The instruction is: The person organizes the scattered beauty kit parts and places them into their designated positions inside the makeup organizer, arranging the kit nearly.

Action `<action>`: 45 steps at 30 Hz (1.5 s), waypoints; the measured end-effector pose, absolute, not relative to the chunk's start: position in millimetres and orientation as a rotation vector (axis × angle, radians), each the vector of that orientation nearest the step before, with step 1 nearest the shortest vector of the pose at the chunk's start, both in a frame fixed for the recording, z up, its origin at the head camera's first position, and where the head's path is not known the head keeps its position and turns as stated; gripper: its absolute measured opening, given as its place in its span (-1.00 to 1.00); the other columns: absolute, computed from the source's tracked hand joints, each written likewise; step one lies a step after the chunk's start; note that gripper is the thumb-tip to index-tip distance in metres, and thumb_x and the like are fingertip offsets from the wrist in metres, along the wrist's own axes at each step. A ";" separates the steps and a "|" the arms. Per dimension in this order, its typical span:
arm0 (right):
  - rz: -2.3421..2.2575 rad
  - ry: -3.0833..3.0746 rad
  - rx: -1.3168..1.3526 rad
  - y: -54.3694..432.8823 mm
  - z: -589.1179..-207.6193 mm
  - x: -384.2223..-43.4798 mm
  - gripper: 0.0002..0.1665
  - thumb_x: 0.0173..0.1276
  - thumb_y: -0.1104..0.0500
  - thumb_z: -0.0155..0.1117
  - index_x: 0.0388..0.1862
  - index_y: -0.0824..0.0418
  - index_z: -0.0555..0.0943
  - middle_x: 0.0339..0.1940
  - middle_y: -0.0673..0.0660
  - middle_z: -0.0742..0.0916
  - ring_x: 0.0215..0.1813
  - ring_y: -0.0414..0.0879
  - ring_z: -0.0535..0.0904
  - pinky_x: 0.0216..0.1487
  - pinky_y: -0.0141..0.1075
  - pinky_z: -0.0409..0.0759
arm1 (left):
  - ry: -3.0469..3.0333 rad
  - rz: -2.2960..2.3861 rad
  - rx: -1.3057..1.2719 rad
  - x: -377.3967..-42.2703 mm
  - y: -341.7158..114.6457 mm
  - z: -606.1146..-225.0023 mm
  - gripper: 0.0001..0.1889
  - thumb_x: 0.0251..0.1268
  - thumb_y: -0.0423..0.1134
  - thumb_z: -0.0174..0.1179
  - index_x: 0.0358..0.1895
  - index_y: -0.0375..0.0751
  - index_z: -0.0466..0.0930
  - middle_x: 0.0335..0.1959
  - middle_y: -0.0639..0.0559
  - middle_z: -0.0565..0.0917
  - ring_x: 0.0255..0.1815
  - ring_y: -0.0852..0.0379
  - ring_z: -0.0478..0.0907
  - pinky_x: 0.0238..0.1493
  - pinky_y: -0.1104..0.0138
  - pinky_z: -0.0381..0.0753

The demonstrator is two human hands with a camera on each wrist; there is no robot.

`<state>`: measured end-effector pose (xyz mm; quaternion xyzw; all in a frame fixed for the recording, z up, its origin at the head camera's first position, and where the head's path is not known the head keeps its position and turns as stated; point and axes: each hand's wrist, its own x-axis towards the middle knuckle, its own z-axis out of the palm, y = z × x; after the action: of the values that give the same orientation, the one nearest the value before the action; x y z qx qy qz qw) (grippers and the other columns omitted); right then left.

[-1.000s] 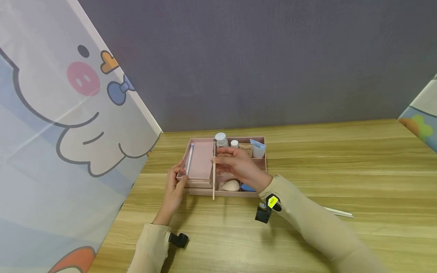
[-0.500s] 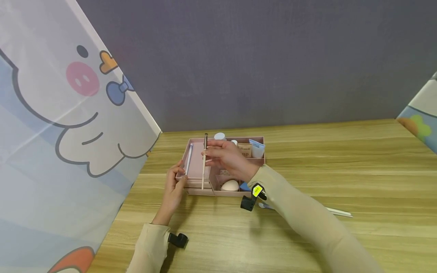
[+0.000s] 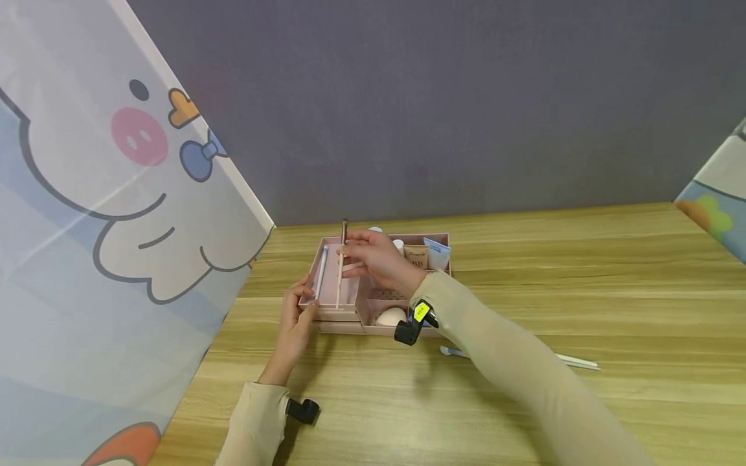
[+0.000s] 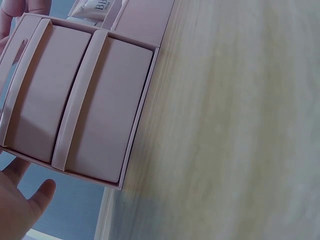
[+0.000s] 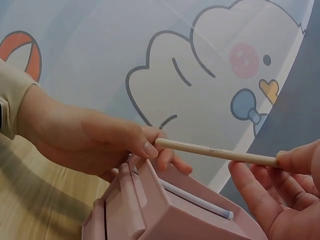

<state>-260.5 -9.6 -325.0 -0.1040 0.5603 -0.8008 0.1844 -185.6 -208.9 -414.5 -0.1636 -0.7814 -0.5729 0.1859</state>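
Observation:
My right hand (image 3: pixel 379 259) pinches a makeup brush (image 5: pixel 215 152) between thumb and fingertips. It hangs over the raised left tray of a pink cosmetics organizer (image 3: pixel 342 317), dark head pointing to the back wall and pale handle toward me. Inside that tray lies a white-and-lavender brush (image 3: pixel 321 272) along the left wall. My left hand (image 3: pixel 296 323) holds the tray's front left corner, thumb at the front and fingers over the side. In the right wrist view, the held brush's handle end overlaps the left thumb. Two drawer fronts (image 4: pixel 107 110) face the left wrist camera.
The organizer's right compartments hold a tan tube (image 3: pixel 416 255), a blue-white tube (image 3: pixel 437 254), white-capped bottles and a pale makeup sponge (image 3: pixel 391 317). Several brushes lie on the wooden table by the right forearm, one with a bluish head (image 3: pixel 451 351). A grey wall (image 3: pixel 466 129) stands behind.
My right hand has carried the brush left and slightly back, from the tray's right edge to over the tray. The left hand has stayed at the corner.

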 end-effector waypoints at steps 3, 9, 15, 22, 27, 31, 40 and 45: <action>-2.238 1.602 -0.281 -12.3 -324.1 -263.5 -0.45 0.49 0.43 0.04 0.42 0.50 0.25 0.27 0.50 0.50 -0.21 -0.03 0.58 -0.23 -0.19 0.70 | -2.208 -1.611 -0.461 -185.3 -209.1 -414.3 -0.82 0.39 -0.51 -0.06 -0.02 -0.52 0.28 0.43 -0.38 0.22 0.43 -0.25 0.12 -0.03 0.50 0.34; -2.246 1.632 -0.257 -18.0 -324.2 -266.2 -0.46 0.50 0.42 0.04 0.42 0.49 0.26 0.20 0.43 0.53 -0.21 -0.04 0.57 -0.21 -0.18 0.69 | -2.216 -1.600 -0.462 -185.3 -209.1 -414.2 -0.82 0.39 -0.50 -0.06 -0.02 -0.51 0.29 0.43 -0.38 0.22 0.43 -0.25 0.11 -0.01 0.50 0.32; -2.323 1.671 -0.219 -26.1 -327.6 -267.5 -0.49 0.48 0.43 0.07 0.38 0.47 0.32 0.10 0.36 0.57 -0.13 0.03 0.60 -0.19 -0.18 0.69 | -2.210 -1.607 -0.458 -185.9 -208.9 -414.1 -0.82 0.39 -0.50 -0.06 -0.02 -0.50 0.28 0.44 -0.36 0.22 0.45 -0.22 0.10 -0.01 0.49 0.31; -2.259 1.756 -0.205 -30.8 -332.9 -268.9 -0.52 0.45 0.41 0.15 0.32 0.47 0.37 -0.05 0.31 0.63 -0.29 -0.05 0.59 -0.25 -0.20 0.70 | -2.217 -1.599 -0.458 -185.6 -208.8 -415.6 -0.82 0.40 -0.50 -0.05 -0.01 -0.50 0.29 0.44 -0.36 0.23 0.44 -0.21 0.11 -0.02 0.50 0.32; -2.219 1.790 -0.222 -31.4 -335.0 -269.6 -0.54 0.45 0.43 0.15 0.29 0.50 0.38 -0.19 0.20 0.58 -0.33 -0.08 0.56 -0.25 -0.22 0.69 | -2.218 -1.593 -0.468 -185.9 -209.2 -415.8 -0.81 0.38 -0.51 -0.06 -0.01 -0.51 0.27 0.43 -0.37 0.22 0.42 -0.22 0.12 -0.03 0.50 0.32; -2.199 1.830 -0.228 -32.4 -335.2 -269.8 -0.54 0.42 0.45 0.16 0.27 0.52 0.39 -0.12 0.26 0.61 -0.31 -0.06 0.59 -0.21 -0.23 0.69 | -2.208 -1.594 -0.474 -185.5 -208.9 -414.5 -0.81 0.38 -0.52 -0.07 -0.01 -0.52 0.27 0.42 -0.39 0.22 0.41 -0.23 0.12 -0.04 0.50 0.32; -2.159 1.878 -0.254 -31.9 -335.1 -267.0 -0.53 0.39 0.49 0.15 0.28 0.53 0.43 -0.04 0.39 0.64 -0.10 0.16 0.67 -0.13 -0.24 0.67 | -2.200 -1.613 -0.475 -185.1 -208.4 -413.3 -0.81 0.37 -0.53 -0.07 -0.01 -0.53 0.26 0.42 -0.40 0.21 0.43 -0.24 0.10 -0.04 0.51 0.32; -2.145 1.874 -0.271 -31.5 -336.2 -267.2 -0.54 0.39 0.49 0.14 0.26 0.54 0.44 -0.15 0.30 0.63 -0.08 0.18 0.67 -0.11 -0.24 0.67 | -2.202 -1.617 -0.474 -184.8 -208.6 -413.7 -0.80 0.38 -0.53 -0.08 0.00 -0.54 0.26 0.42 -0.41 0.20 0.43 -0.24 0.09 -0.06 0.51 0.34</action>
<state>-267.2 -31.5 -336.2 -0.0937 0.6485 -0.7424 0.1397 -184.8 -208.6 -413.7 -0.1679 -0.7806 -0.5735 0.1834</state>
